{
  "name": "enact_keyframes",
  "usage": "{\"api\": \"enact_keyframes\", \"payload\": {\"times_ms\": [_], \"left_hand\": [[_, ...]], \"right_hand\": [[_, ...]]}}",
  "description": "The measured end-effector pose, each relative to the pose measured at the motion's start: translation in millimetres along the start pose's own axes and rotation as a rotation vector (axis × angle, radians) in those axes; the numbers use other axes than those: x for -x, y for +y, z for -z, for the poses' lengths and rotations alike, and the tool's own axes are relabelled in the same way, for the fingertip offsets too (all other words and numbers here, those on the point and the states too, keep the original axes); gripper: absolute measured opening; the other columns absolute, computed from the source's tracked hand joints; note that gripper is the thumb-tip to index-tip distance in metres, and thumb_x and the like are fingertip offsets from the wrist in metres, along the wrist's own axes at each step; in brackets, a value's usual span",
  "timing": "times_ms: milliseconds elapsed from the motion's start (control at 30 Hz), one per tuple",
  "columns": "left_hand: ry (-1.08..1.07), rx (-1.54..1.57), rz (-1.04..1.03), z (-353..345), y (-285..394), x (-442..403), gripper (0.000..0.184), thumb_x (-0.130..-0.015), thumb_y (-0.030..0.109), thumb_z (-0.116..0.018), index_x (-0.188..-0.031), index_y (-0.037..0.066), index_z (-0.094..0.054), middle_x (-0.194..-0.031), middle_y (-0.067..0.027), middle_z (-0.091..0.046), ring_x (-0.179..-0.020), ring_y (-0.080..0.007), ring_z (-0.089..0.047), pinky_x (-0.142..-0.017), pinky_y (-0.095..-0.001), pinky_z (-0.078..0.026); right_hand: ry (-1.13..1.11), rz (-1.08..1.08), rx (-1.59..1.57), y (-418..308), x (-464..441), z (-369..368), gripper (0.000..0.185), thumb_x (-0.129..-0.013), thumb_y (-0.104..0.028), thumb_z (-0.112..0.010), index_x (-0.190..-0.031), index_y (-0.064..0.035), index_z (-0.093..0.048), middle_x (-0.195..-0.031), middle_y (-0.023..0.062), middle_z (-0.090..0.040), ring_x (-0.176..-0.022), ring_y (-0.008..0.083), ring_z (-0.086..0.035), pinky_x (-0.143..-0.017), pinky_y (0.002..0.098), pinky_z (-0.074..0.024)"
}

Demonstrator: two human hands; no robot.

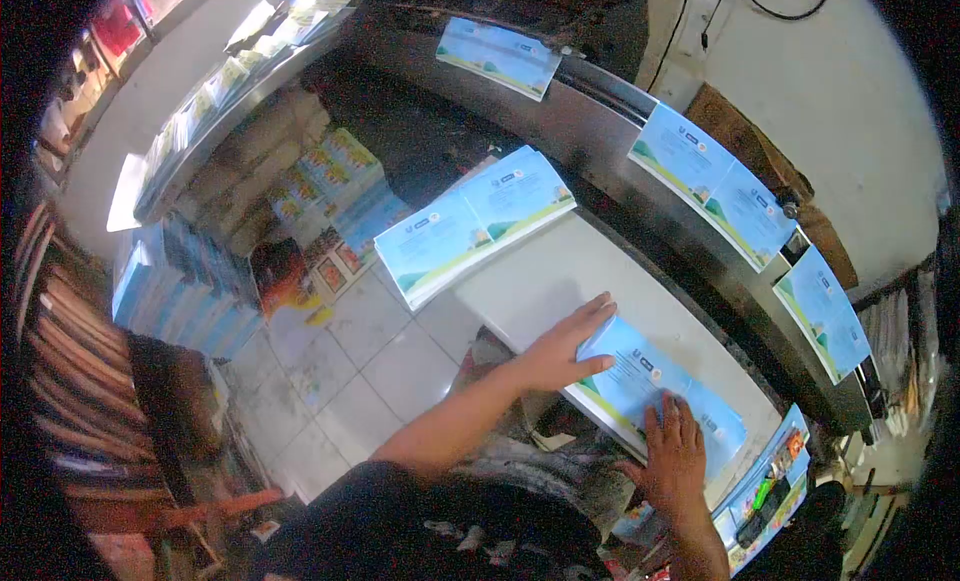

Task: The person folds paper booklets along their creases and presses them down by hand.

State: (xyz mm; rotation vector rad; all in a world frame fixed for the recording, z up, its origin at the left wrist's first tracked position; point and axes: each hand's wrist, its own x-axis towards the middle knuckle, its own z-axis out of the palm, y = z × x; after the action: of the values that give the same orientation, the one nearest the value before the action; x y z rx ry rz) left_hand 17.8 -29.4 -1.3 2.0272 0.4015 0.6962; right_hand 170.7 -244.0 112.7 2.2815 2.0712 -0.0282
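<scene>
A: How do we best steady this light-blue, oblong printed paper (645,373)?

B: Light, even pressure seems best to us; we'd square its long side with the near edge of the white, smooth-topped table (600,256); dragging could crease a corner.

A: And where does it lie relative to our grip?

B: Under both hands; our left hand (552,354) is at its left end, thumb spread from the fingers and lying over the print; our right hand (677,459) rests farther right, fingers extended and nearly together, thumb apart toward the near edge; we see no firm pinch; a thick, light-blue printed paper stack (475,226) sits apart, at the table's left end.
</scene>
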Motion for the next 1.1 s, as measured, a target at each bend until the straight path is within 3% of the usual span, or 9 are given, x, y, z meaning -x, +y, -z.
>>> {"api": "enact_keyframes", "payload": {"times_ms": [200, 367, 500, 633, 667, 733, 767, 833, 1100], "left_hand": [[0.003, 0.166, -0.068, 2, -15, 1, 0.067, -0.098, 0.044, -0.042, -0.149, 0.005, -0.024, -0.156, -0.0198, -0.016, -0.144, -0.0353, -0.017, -0.116, -0.0404, -0.016], [-0.009, 0.053, -0.043, 5, -6, 0, 0.076, -0.091, 0.044, -0.054, -0.148, 0.001, -0.025, -0.155, -0.0231, -0.017, -0.142, -0.0374, -0.020, -0.115, -0.0413, -0.020], [-0.008, -0.075, -0.032, 3, -4, -6, 0.085, -0.083, 0.039, -0.066, -0.146, -0.002, -0.025, -0.152, -0.0272, -0.018, -0.140, -0.0402, -0.024, -0.114, -0.0422, -0.023], [-0.008, -0.030, -0.035, 4, -1, -4, 0.083, -0.083, 0.034, -0.066, -0.146, -0.001, -0.024, -0.152, -0.0276, -0.019, -0.140, -0.0410, -0.024, -0.114, -0.0419, -0.023], [-0.015, -0.043, -0.028, 4, 0, -3, 0.083, -0.083, 0.032, -0.066, -0.146, -0.001, -0.024, -0.152, -0.0275, -0.019, -0.140, -0.0410, -0.024, -0.114, -0.0417, -0.023], [-0.024, -0.058, -0.023, 5, 2, -3, 0.083, -0.083, 0.030, -0.066, -0.147, -0.001, -0.024, -0.152, -0.0275, -0.019, -0.140, -0.0410, -0.023, -0.114, -0.0415, -0.023], [-0.025, -0.058, -0.013, 5, 2, -3, 0.083, -0.083, 0.030, -0.066, -0.147, 0.000, -0.024, -0.152, -0.0274, -0.019, -0.140, -0.0407, -0.023, -0.114, -0.0413, -0.023], [-0.030, -0.062, -0.009, 4, 1, -4, 0.082, -0.083, 0.030, -0.066, -0.147, 0.000, -0.024, -0.152, -0.0274, -0.018, -0.141, -0.0404, -0.023, -0.114, -0.0412, -0.023], [-0.015, -0.013, 0.030, 6, 6, -3, 0.080, -0.084, 0.028, -0.066, -0.147, 0.001, -0.025, -0.153, -0.0258, -0.019, -0.141, -0.0386, -0.022, -0.115, -0.0408, -0.022]], "right_hand": [[-0.200, -0.069, -0.371, 21, -2, 24, 0.048, -0.077, -0.015, -0.069, -0.122, -0.0041, -0.055, -0.124, 0.0197, -0.057, -0.115, 0.0371, -0.055, -0.098, 0.0447, -0.0440], [-0.193, -0.269, -0.278, 39, -21, 70, 0.030, -0.085, -0.007, -0.054, -0.114, -0.0023, -0.060, -0.106, 0.0238, -0.064, -0.099, 0.0421, -0.061, -0.090, 0.0451, -0.0477], [0.002, -0.382, -0.147, 121, -40, 87, 0.029, -0.091, -0.011, -0.049, -0.116, -0.0030, -0.061, -0.108, 0.0253, -0.063, -0.101, 0.0403, -0.061, -0.090, 0.0421, -0.0475], [0.743, -0.565, -0.133, 248, -41, 115, 0.041, -0.093, -0.003, -0.043, -0.133, -0.0038, -0.051, -0.131, 0.0181, -0.056, -0.120, 0.0307, -0.054, -0.098, 0.0385, -0.0436], [0.744, -0.565, -0.134, 274, -44, 113, 0.041, -0.093, -0.003, -0.043, -0.133, -0.0038, -0.051, -0.131, 0.0181, -0.056, -0.120, 0.0307, -0.054, -0.098, 0.0385, -0.0436], [0.992, -0.309, 0.457, 325, -46, 105, 0.047, -0.093, 0.002, -0.040, -0.139, -0.0057, -0.046, -0.139, 0.0149, -0.050, -0.126, 0.0257, -0.051, -0.102, 0.0367, -0.0405], [0.994, -0.313, 0.454, 345, -50, 85, 0.047, -0.093, 0.002, -0.040, -0.139, -0.0057, -0.046, -0.139, 0.0149, -0.050, -0.126, 0.0257, -0.051, -0.102, 0.0367, -0.0405], [0.801, -0.300, -0.124, 367, -56, 22, 0.048, -0.093, -0.005, -0.042, -0.140, -0.0052, -0.043, -0.144, 0.0147, -0.044, -0.134, 0.0282, -0.040, -0.111, 0.0374, -0.0324], [0.284, -0.416, 0.033, 252, -15, -35, 0.045, -0.085, -0.006, -0.058, -0.130, -0.0047, -0.053, -0.130, 0.0192, -0.055, -0.119, 0.0368, -0.052, -0.103, 0.0425, -0.0402]]}}
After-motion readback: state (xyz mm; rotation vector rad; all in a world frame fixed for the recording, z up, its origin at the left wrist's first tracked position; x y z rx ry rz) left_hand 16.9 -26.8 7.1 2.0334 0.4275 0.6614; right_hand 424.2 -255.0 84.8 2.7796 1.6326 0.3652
